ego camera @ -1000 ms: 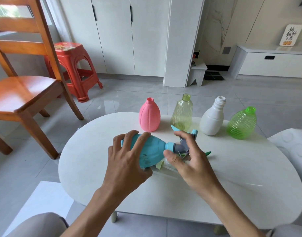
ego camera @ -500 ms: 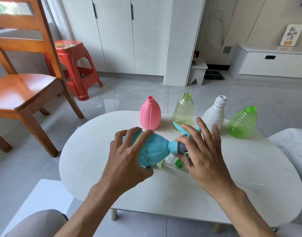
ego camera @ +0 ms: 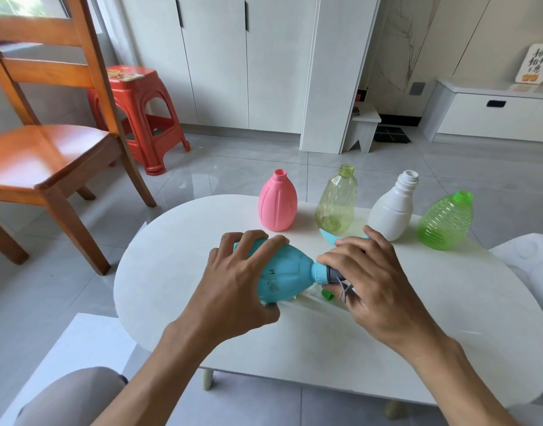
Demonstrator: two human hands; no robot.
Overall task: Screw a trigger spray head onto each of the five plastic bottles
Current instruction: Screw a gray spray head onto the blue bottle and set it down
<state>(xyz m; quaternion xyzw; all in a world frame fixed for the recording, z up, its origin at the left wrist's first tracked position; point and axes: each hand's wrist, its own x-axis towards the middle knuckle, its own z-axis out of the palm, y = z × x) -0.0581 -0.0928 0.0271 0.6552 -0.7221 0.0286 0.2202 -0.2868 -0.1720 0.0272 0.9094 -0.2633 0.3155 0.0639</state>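
My left hand grips a blue bottle held sideways above the white table. A grey and blue trigger spray head sits on its neck, and my right hand curls round that head. Along the table's far edge stand a pink bottle, a clear yellow-green bottle, a white bottle and a green ribbed bottle, all without heads. Under my hands lie more spray heads, mostly hidden.
A wooden chair and a red plastic stool stand on the floor to the left. White cabinets and a low white step are behind the table. A white cushion borders the table at right.
My right hand's fingers, spread half a second ago, have curled back round the spray head. The blue bottle stays sideways in my left hand.
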